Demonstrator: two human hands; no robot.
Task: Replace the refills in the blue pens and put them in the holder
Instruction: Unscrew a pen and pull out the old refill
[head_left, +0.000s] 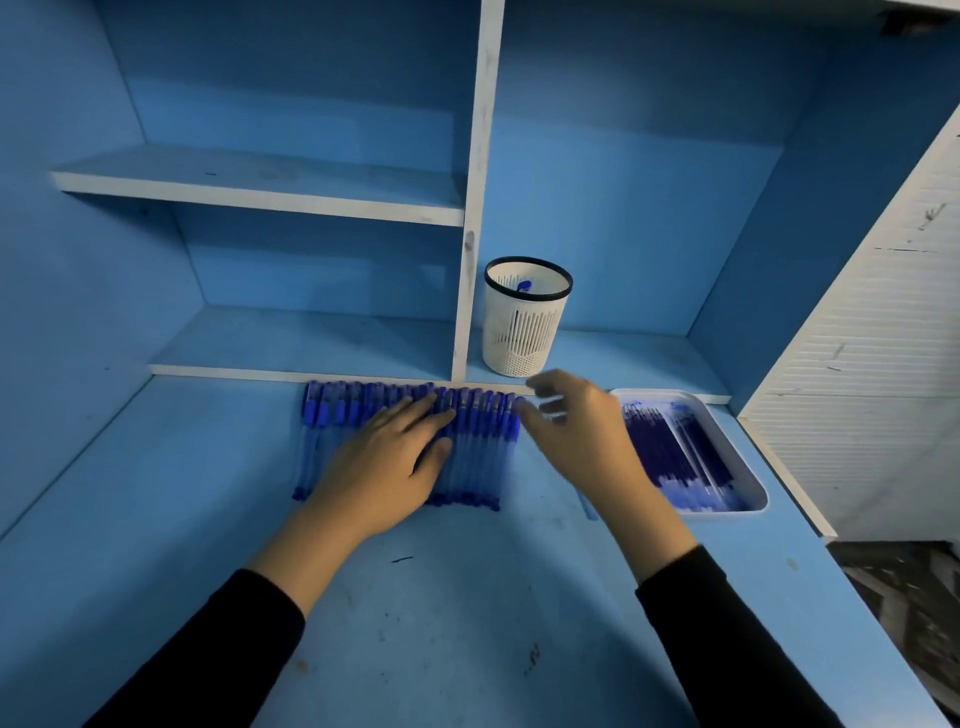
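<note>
Several blue pens (478, 452) lie side by side in a row on the blue desk, caps toward the back ledge. My left hand (395, 457) rests flat on the middle of the row, fingers spread. My right hand (576, 436) hovers blurred at the row's right end, fingers apart, nothing visibly held. A white tray (748, 467) to the right holds several blue refills (670, 447). The white mesh pen holder (524, 317) with a black rim stands on the ledge behind; one blue pen cap (523, 285) shows inside it.
A white vertical divider (470, 218) stands just left of the holder, and a shelf (260, 192) runs at the upper left. A white ribbed panel (872, 364) borders the desk on the right. The near desk surface (441, 623) is scuffed.
</note>
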